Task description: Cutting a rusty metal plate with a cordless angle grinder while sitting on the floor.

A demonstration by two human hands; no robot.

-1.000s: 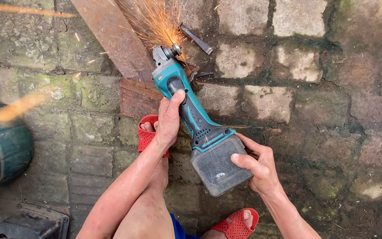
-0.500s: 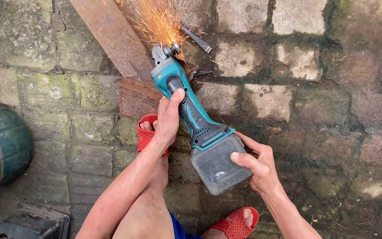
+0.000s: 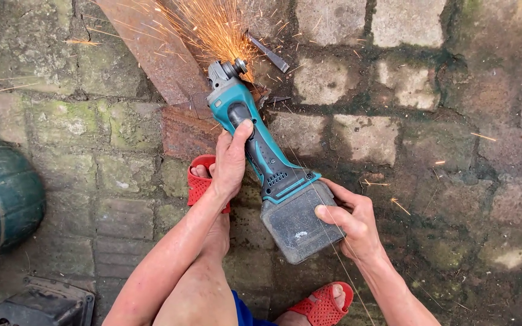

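A teal cordless angle grinder points away from me, its disc end against a rusty metal bar and throwing orange sparks up and to the sides. My left hand wraps the grinder's body near the front. My right hand grips the grey battery block at its rear. My foot in a red sandal rests on a rusty piece of the bar.
Mossy paving bricks cover the ground. A green rounded container sits at the left edge, a dark plastic object below it. A small metal offcut lies beyond the disc. My other red sandal is at the bottom.
The spray of sparks has widened, with streaks now flying left and right. Hands and grinder have held almost the same position.
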